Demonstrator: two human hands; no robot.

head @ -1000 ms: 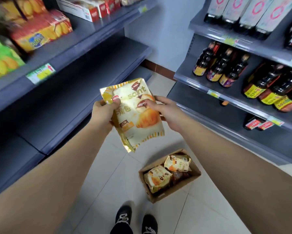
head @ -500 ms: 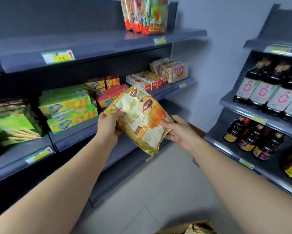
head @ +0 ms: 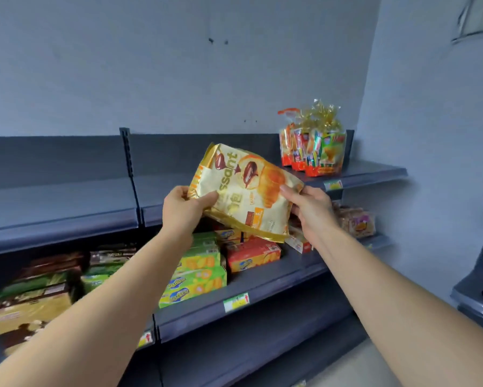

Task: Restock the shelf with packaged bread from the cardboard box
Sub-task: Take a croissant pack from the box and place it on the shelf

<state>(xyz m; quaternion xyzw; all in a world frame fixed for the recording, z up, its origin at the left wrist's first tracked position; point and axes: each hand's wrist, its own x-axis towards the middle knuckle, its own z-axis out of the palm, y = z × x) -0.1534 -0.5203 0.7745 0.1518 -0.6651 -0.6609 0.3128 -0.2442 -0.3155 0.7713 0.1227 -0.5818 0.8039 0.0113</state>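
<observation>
Fingers [head: 210, 195] of left hand [head: 179, 209] and right hand [head: 312, 209] pinch a cream, gold-edged bread bag [head: 243, 196], seemingly puffy, croissant-printed.

- The brown letters "ssant" are read on the cream-and-gold plastic bread packet [head: 248, 196], running up its face beside a printed croissant. The start of the word is not seen.
- Pale Chinese characters are printed below those letters on the same packet, but they cannot be read.
- A blue oval logo with yellow script is carried by the green cardboard biscuit boxes [head: 195, 286]. Its wording is blurred.
- A red mark is shown on the green-and-yellow paper price tag [head: 236, 302] on the shelf edge. No figures can be made out.
</observation>
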